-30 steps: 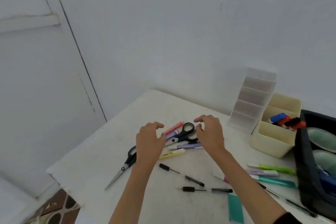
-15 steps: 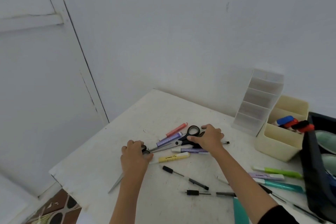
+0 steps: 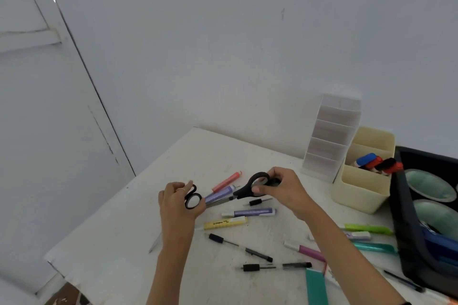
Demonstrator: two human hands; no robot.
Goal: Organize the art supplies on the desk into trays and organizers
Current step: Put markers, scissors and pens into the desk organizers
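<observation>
Two black-handled scissors are lifted off the white desk [image 3: 128, 238]. My left hand [image 3: 177, 205] grips the handle of one pair of scissors [image 3: 192, 199]; its blade tip shows below my wrist. My right hand [image 3: 281, 189] pinches the handle of the other scissors [image 3: 250, 187], whose blades point left. Under them lie a coral marker [image 3: 226, 181], purple markers [image 3: 250, 212] and a yellow highlighter [image 3: 225, 223]. Black pens [image 3: 239, 247] lie nearer me.
A white tiered organizer [image 3: 332, 136] and a cream bin [image 3: 359, 188] with markers stand at the back right. A black tray [image 3: 406, 225] holds green bowls at the right edge. Green, teal and pink markers [image 3: 366, 229] lie right of my forearm. The desk edge is at the left.
Both hands came down onto the scissors, closed on their handles and have raised them off the desk. The left scissors moved up and right.
</observation>
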